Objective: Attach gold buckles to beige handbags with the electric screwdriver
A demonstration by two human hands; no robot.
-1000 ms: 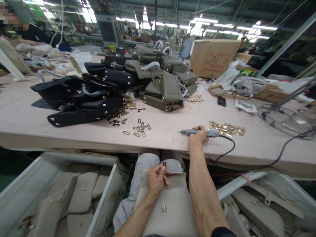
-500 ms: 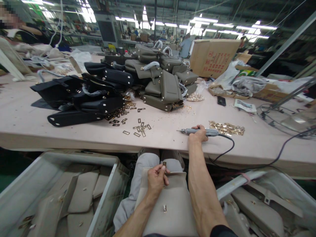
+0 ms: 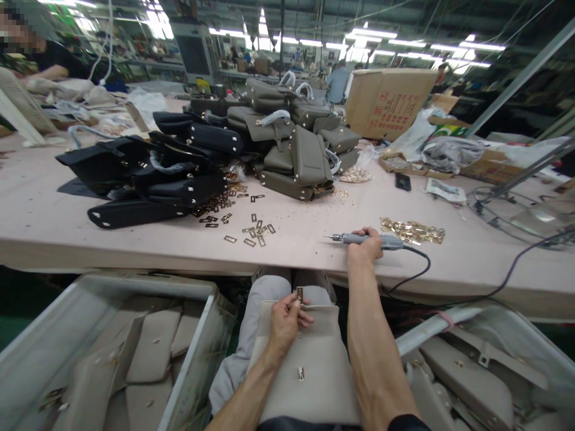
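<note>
Bins of beige bag panels (image 3: 148,359) sit low at the left, under the edge of the pink table (image 3: 54,233). On that table lie black handbags (image 3: 148,179), then a scatter of small metal plates (image 3: 251,230), then olive handbags (image 3: 296,149) farther back. At centre, a beige bag (image 3: 309,371) rests on the person's lap; the left hand (image 3: 285,320) lies on its top edge, fingers pinched on a small gold clasp (image 3: 299,293) held upright just above the flap. To the right, the right hand (image 3: 366,245) rests on the table edge, fingers clenched around a grey corded power tool (image 3: 359,239), tip pointing left. Just beyond it lies a heap of gold fittings (image 3: 413,231), with a cardboard box (image 3: 389,102) far behind.
</note>
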